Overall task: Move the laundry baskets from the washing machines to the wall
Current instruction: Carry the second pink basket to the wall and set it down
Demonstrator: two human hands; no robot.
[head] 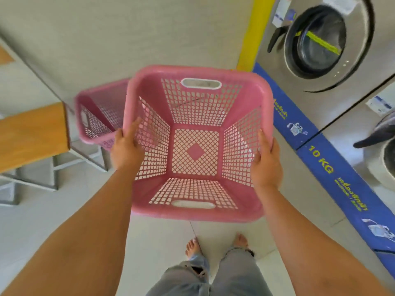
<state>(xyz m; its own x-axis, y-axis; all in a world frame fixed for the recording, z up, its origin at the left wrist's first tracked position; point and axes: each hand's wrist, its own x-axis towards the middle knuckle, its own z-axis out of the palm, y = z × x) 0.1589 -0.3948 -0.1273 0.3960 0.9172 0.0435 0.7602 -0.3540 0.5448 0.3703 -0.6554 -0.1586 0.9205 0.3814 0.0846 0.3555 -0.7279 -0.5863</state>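
An empty pink plastic laundry basket (196, 214) with lattice walls hangs in the air in front of me, above the floor. My left hand (126, 149) grips its left rim and my right hand (266, 161) grips its right rim. A second pink basket (96, 116) stands on the floor behind and to the left, close to the grey wall (128, 35). Steel washing machines (333, 50) line the right side.
A wooden bench (32, 133) on metal legs stands at the left. A blue base strip (333, 165) marked 10 KG runs under the machines. A yellow post (254, 33) stands at the wall corner. My bare feet (215, 245) are on pale floor tiles.
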